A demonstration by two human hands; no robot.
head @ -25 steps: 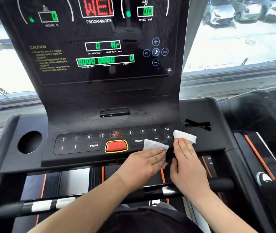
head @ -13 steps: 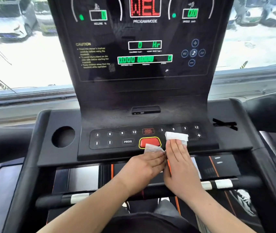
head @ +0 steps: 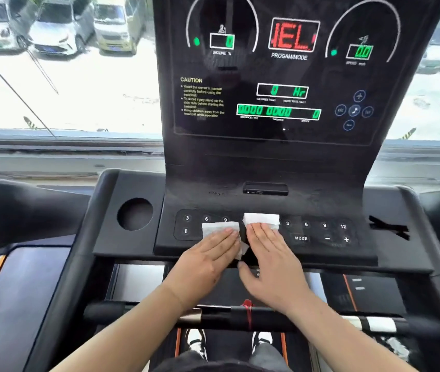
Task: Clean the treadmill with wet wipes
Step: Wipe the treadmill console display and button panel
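Neither grip is closed. The left hand lies flat with straight fingers pressing a white folded wet wipe, and the right hand lies flat in the same way on a second white wet wipe. Both wipes sit on the black plastic keypad panel of the treadmill, at its middle. The left one covers keys just left of centre. The right one sits slightly further up the panel, and its near edge touches the fingertips. The hands are side by side and almost touching, and whatever keys lie under them are hidden.

The step in hand looks like wiping the keypad itself, with both palms working across it together. The numbered keys at the left end of the keypad and the MODE, minus and plus keys at its right end are uncovered.

The next move probably calls for sliding each wipe outward along the keypad under light, even pressure, since firm pressing could trigger a key while the glossy black display screen above the keypad is lit. The round cup-holder recess left of the keypad and the black handlebar below the keypad remain to be wiped, as far as can be judged.
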